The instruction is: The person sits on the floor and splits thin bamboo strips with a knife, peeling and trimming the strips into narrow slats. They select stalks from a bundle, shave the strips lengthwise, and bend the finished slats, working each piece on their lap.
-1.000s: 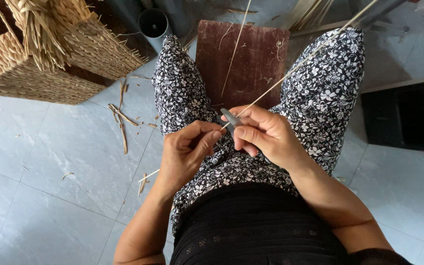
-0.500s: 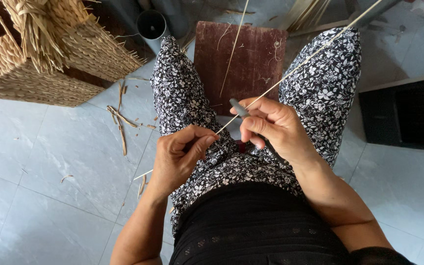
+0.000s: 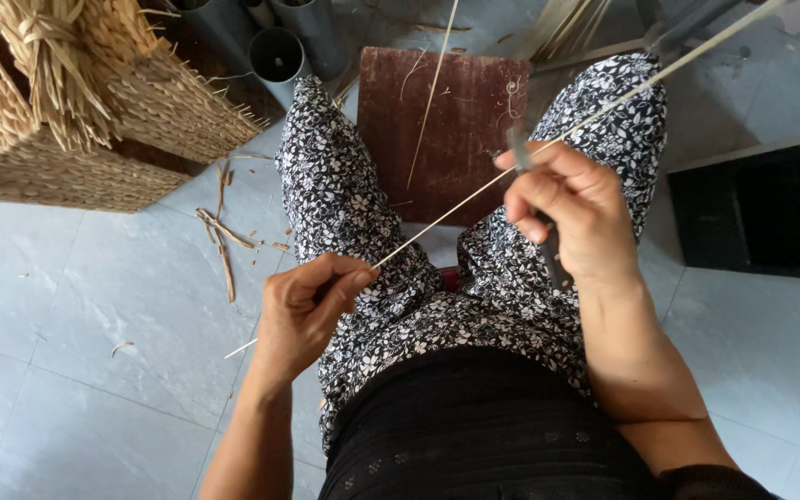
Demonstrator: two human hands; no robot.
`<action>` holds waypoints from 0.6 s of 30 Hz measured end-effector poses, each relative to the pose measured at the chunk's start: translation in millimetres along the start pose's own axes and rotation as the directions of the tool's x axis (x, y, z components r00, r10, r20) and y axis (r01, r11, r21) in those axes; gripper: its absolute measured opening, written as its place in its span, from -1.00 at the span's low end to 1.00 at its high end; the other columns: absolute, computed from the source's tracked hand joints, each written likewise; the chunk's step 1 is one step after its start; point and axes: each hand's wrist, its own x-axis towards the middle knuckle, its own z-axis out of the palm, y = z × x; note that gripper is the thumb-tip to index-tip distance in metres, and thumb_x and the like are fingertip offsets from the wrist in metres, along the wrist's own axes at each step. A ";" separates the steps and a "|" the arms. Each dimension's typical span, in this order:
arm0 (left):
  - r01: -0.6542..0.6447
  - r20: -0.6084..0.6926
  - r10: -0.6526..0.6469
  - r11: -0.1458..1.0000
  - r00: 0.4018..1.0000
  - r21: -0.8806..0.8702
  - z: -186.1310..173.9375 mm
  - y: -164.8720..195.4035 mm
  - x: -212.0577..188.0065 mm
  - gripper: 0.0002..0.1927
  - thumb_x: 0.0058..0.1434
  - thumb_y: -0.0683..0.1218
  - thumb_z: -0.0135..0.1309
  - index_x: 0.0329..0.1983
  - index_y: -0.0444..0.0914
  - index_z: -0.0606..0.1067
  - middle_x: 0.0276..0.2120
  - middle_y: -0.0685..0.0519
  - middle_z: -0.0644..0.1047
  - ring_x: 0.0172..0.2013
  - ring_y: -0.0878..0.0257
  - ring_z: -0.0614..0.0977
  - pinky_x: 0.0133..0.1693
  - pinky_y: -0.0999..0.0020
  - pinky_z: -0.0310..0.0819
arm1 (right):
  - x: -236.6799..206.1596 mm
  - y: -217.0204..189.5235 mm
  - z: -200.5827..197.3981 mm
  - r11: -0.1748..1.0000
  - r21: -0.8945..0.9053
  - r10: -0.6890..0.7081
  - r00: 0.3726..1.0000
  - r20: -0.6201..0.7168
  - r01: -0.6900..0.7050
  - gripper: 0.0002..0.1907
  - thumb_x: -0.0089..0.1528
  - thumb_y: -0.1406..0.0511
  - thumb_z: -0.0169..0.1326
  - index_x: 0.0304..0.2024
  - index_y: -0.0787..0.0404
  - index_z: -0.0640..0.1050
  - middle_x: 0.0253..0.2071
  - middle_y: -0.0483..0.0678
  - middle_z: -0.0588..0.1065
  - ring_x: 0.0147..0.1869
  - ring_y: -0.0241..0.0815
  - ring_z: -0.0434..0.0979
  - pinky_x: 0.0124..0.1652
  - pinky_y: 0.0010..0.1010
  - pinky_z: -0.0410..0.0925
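Observation:
My left hand pinches the near end of a long thin pale reed strip, low over my left thigh. The strip runs up and to the right, out of the top right corner. My right hand grips a small grey knife and presses its blade against the strip, over my right knee. Both legs wear black-and-white flowered trousers. A dark red wooden board lies between my knees with a loose thin strip across it.
A woven straw basket with loose fibre bundles stands at the upper left. Dark cylinders stand beyond it. Reed scraps lie on the grey tiled floor. A black box-like object sits at right.
My right hand with the knife has slid up and right along the strip, away from my left hand. My left hand has stayed low, holding the strip's end.

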 end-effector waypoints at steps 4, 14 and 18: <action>0.009 0.005 -0.009 1.000 1.000 0.020 -7.2 -5.1 -3.0 -0.91 0.30 -0.19 0.17 -0.22 -0.32 0.64 -0.50 0.16 0.58 -0.50 0.48 0.50 -0.47 0.55 0.41 | -1.3 -6.2 -13.4 1.000 0.010 -0.009 0.995 -0.096 0.010 -0.81 0.44 0.36 0.05 0.05 0.35 0.55 -0.41 -0.02 0.47 -0.45 -0.36 0.30 -0.43 -0.59 0.20; -0.001 -0.040 0.002 0.999 0.999 0.039 -33.1 -25.3 -11.8 -0.92 0.27 -0.25 0.15 -0.22 -0.35 0.63 -0.45 0.17 0.60 -0.48 0.49 0.51 -0.44 0.57 0.43 | -0.3 -6.7 -69.5 0.995 0.037 -0.084 0.960 -0.267 0.097 -0.85 0.50 0.36 0.07 0.06 0.31 0.56 -0.47 -0.05 0.42 -0.49 -0.38 0.27 -0.40 -0.55 0.20; 0.040 -0.064 -0.032 0.991 0.997 0.131 -46.3 -34.1 -15.9 -0.91 0.28 -0.24 0.16 -0.23 -0.35 0.65 -0.56 0.14 0.55 -0.52 0.48 0.49 -0.49 0.56 0.34 | 3.4 -10.2 -116.2 0.987 0.027 -0.139 0.926 -0.350 0.158 -0.81 0.53 0.32 0.06 0.13 0.29 0.54 -0.44 -0.05 0.42 -0.52 -0.37 0.26 -0.45 -0.54 0.18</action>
